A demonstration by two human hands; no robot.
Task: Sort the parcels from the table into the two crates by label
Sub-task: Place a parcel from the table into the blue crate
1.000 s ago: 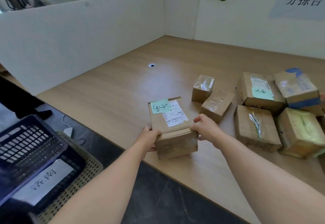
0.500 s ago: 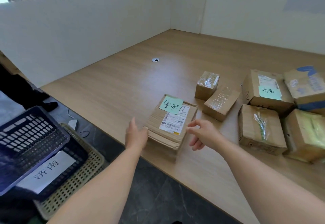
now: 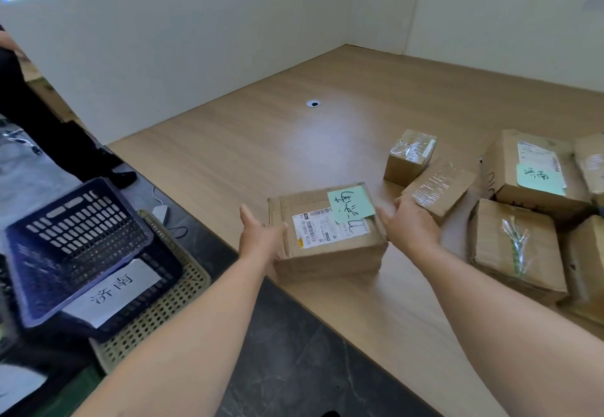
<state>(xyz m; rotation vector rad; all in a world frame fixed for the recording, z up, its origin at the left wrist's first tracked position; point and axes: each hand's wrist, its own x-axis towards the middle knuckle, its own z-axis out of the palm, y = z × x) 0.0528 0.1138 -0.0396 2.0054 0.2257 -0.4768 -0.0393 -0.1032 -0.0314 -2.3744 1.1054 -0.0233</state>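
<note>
A flat cardboard parcel (image 3: 322, 246) with a white shipping label and a green handwritten note lies at the table's near edge. My left hand (image 3: 258, 236) holds its left side, thumb up. My right hand (image 3: 408, 227) holds its right side, fingers reaching along the far corner. More parcels sit to the right: a small taped box (image 3: 410, 158), a flat taped one (image 3: 438, 187), a bigger box with a green note (image 3: 529, 174), and a taped box (image 3: 513, 246). On the floor at the left, a dark blue crate (image 3: 78, 230) with a paper sign sits tilted on a beige crate (image 3: 163, 312).
White partition walls (image 3: 196, 57) close off the wooden table (image 3: 327, 142) on the left and at the back. A cable grommet (image 3: 313, 103) is set in the tabletop. A person's dark legs (image 3: 49, 129) stand at far left. A white adapter with cable (image 3: 160, 212) lies on the floor.
My hands let go of the parcel, which lay flat on the table, then closed on its sides again. The parcel has turned, so the green note now sits at its far right.
</note>
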